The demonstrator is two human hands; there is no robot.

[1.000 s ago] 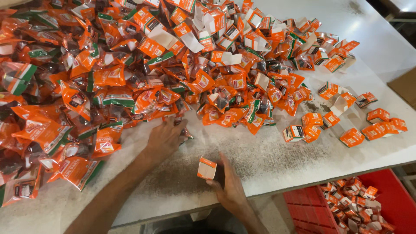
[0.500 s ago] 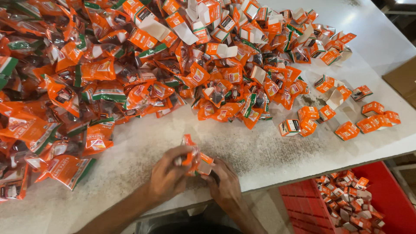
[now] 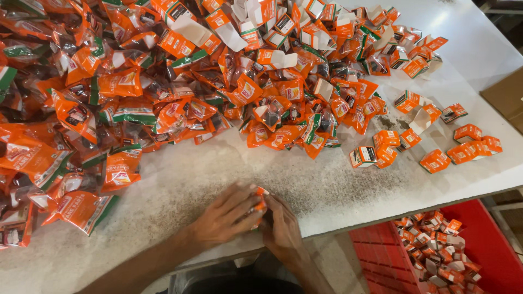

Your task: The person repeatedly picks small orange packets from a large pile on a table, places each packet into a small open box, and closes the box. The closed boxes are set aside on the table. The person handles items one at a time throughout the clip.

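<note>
Pinching a small orange box [image 3: 260,198] between my left hand [image 3: 226,215] and right hand [image 3: 280,228] at the table [image 3: 180,179] edge, bare tabletop ahead; fingers hide most of it.

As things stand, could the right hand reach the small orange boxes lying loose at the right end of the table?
Probably yes, though not at once: the right hand and left hand are closed on one small orange box. Bare table lies between it and the loose boxes.

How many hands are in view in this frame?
2. The left hand and the right hand meet at the table's near edge, both closed around a small orange box. No other hands show.
</note>
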